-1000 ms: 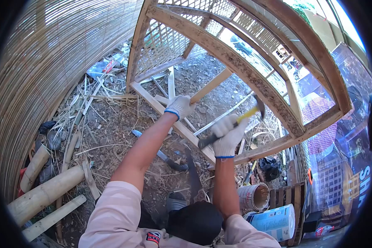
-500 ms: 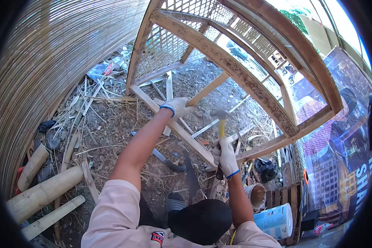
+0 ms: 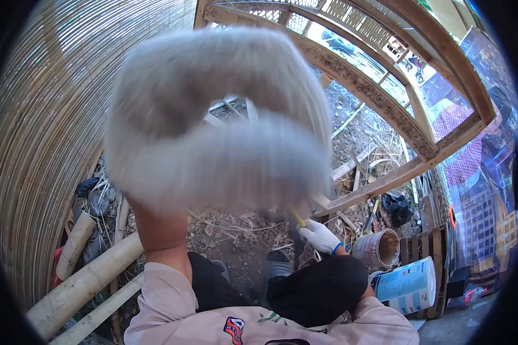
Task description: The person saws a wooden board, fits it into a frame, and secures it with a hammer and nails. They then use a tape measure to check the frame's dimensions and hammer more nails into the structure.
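My left hand (image 3: pixel 224 167), in a pale work glove, is raised right before the camera and fills much of the view. It is badly smeared by motion, curved round a small gap, and I cannot make out whether anything is between its fingers. Low at the centre right, my right hand (image 3: pixel 321 237), in a white glove with a blue cuff, is closed on a hammer by its yellow handle (image 3: pixel 297 217). The hammer's head is not discernible behind the blur. Beyond the hands stands a curved wooden frame (image 3: pixel 380 115), partly covered by my left hand.
A slatted bamboo wall (image 3: pixel 69 115) rises on the left, with thick bamboo poles (image 3: pixel 92 282) below it. To the right are an open bucket (image 3: pixel 380 248), a blue-and-white container (image 3: pixel 408 284) and a printed banner (image 3: pixel 483 190). Straw and scraps litter the ground.
My left hand has left the wooden frame and come up close to the camera. My right hand has lowered with the hammer toward my knee. The view has shifted.
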The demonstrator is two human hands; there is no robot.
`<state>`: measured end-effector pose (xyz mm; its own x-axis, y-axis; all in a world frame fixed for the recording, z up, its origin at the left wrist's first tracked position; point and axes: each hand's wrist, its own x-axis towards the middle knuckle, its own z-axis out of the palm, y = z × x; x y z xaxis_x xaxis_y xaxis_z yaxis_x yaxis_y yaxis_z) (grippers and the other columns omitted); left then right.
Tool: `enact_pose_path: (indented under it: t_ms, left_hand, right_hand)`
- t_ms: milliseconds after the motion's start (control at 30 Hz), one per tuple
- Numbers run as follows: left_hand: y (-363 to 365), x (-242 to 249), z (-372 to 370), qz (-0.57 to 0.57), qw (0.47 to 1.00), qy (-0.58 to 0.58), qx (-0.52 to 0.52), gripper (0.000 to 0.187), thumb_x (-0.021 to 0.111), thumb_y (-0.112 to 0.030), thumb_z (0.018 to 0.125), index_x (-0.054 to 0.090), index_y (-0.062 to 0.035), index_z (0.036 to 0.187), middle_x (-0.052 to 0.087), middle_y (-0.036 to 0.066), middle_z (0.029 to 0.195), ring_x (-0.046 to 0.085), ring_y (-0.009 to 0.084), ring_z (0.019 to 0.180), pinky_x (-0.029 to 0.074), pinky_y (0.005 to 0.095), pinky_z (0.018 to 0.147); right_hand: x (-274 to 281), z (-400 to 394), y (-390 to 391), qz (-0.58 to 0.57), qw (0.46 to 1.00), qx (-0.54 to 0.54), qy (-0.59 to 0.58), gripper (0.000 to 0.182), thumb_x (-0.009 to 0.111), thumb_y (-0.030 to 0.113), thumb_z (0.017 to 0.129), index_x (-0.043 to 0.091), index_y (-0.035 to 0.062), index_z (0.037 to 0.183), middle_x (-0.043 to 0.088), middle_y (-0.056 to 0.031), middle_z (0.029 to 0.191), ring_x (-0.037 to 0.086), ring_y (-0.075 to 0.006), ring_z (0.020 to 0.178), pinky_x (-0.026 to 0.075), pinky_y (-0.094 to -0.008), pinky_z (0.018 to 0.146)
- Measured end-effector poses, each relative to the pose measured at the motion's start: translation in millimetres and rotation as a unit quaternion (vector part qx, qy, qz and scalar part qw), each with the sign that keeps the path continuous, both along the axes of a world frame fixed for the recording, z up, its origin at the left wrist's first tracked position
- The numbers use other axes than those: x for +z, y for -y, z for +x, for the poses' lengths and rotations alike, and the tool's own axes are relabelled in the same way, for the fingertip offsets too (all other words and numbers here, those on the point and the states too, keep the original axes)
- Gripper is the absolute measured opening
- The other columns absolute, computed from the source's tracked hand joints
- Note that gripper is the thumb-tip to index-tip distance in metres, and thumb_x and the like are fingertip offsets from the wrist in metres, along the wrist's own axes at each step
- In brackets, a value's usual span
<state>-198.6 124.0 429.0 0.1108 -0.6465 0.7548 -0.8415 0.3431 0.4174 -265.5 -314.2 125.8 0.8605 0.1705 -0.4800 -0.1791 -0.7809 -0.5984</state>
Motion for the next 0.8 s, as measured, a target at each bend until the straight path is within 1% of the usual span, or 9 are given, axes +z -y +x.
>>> enact_pose_path:
  t_ms: [100,233,300,367,467,567,700,733,800]
  left_hand:
    - [37,-12,-39,0.042,0.996,-0.027,-0.072,0.042,0.069,-0.042,0.102,0.072,-0.0008,0.106,0.075,0.014,0.093,0.076,0.024,0.088,0.063,0.0397,0.085]
    - [68,-28,-64,0.07,0.991,-0.042,-0.107,0.042,0.067,-0.043,0.102,0.073,-0.0014,0.104,0.075,0.015,0.092,0.076,0.026,0.087,0.063,0.041,0.084]
    - [74,-33,-71,0.075,0.99,-0.046,-0.11,0.043,0.067,-0.044,0.101,0.073,-0.0016,0.103,0.075,0.015,0.091,0.076,0.027,0.087,0.063,0.0416,0.083]
    - [79,-38,-77,0.078,0.99,-0.049,-0.106,0.043,0.066,-0.045,0.101,0.073,-0.0019,0.103,0.075,0.016,0.09,0.076,0.028,0.086,0.063,0.0423,0.082]
    - [84,-41,-83,0.075,0.991,-0.047,-0.096,0.044,0.065,-0.045,0.101,0.074,-0.0023,0.102,0.075,0.016,0.089,0.076,0.0295,0.086,0.063,0.0432,0.081]
    - [87,-41,-82,0.059,0.995,-0.041,-0.073,0.045,0.063,-0.046,0.1,0.075,-0.0027,0.1,0.075,0.017,0.088,0.076,0.031,0.085,0.063,0.0442,0.08]
    - [94,-38,-76,0.009,0.999,-0.021,-0.025,0.046,0.062,-0.047,0.1,0.075,-0.0032,0.099,0.074,0.017,0.086,0.076,0.033,0.084,0.062,0.0455,0.079]
    - [98,-35,-74,-0.004,1.0,-0.015,-0.005,0.047,0.061,-0.048,0.1,0.076,-0.0034,0.099,0.074,0.017,0.086,0.076,0.0335,0.084,0.062,0.0458,0.079]
    - [107,-31,-67,-0.038,0.999,0.003,0.034,0.047,0.061,-0.048,0.099,0.076,-0.0037,0.098,0.074,0.018,0.085,0.076,0.0345,0.083,0.062,0.0465,0.078]
  right_hand:
    - [19,-1,-18,-0.089,0.985,0.13,-0.065,0.042,0.06,0.037,0.099,0.068,0.0038,0.125,0.075,-0.0195,0.1,0.073,-0.0354,0.096,0.054,-0.0445,0.087]
    - [-2,-12,-20,-0.048,0.965,0.253,-0.059,0.046,0.06,0.037,0.098,0.068,0.0045,0.129,0.075,-0.0226,0.107,0.072,-0.0404,0.105,0.054,-0.048,0.094]
    - [21,-15,-33,-0.104,0.961,0.238,-0.094,0.046,0.059,0.038,0.098,0.069,0.0048,0.128,0.075,-0.0233,0.109,0.071,-0.0424,0.106,0.054,-0.0489,0.094]
    - [6,-10,-30,-0.121,0.954,0.248,-0.121,0.045,0.059,0.039,0.098,0.069,0.0046,0.127,0.075,-0.0234,0.11,0.071,-0.0429,0.106,0.054,-0.0489,0.094]
    - [21,-7,-31,-0.121,0.964,0.198,-0.128,0.045,0.059,0.039,0.098,0.068,0.0042,0.126,0.075,-0.0243,0.11,0.071,-0.0434,0.106,0.054,-0.0492,0.094]
    - [1,-8,-11,-0.13,0.975,0.169,-0.055,0.045,0.06,0.038,0.097,0.068,0.0042,0.125,0.075,-0.0245,0.109,0.071,-0.0437,0.104,0.054,-0.0491,0.093]
    - [47,-9,-29,-0.103,0.988,0.081,-0.076,0.039,0.06,0.031,0.098,0.067,0.003,0.124,0.074,-0.0236,0.104,0.073,-0.0376,0.096,0.056,-0.0471,0.089]
    - [45,-10,-31,-0.001,0.997,0.044,-0.056,0.044,0.067,0.026,0.096,0.064,0.0021,0.132,0.074,-0.0206,0.114,0.071,-0.0323,0.105,0.053,-0.0426,0.096]
    - [32,-12,-29,0.127,0.991,-0.025,0.017,0.041,0.066,0.026,0.097,0.064,0.0018,0.13,0.073,-0.0205,0.11,0.071,-0.0321,0.101,0.054,-0.0429,0.093]
